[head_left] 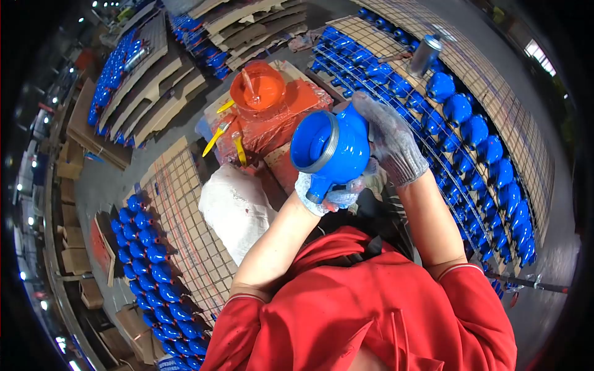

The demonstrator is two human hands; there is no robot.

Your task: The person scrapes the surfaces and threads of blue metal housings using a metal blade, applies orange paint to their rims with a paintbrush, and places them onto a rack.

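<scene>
A glossy blue water meter body (349, 148) with a bare threaded rim is held up in front of me, its round opening facing left. My left hand (328, 195), in a paint-stained glove, is closed around its lower side near the bottom neck. My right hand (387, 133), in a grey stained glove, wraps the upper right side by the other neck; some of its fingers are hidden behind the body. Just beyond stands a bucket of orange-red paint (266, 86) with a brush (249, 83) standing in it.
Yellow-handled brushes (213, 141) lie beside the bucket on a paint-covered stand (297, 102). A white sack (235, 207) is below. Wire racks with rows of blue bodies (475, 131) stand right, more (151, 253) left. A spray can (426, 55) is on the right rack.
</scene>
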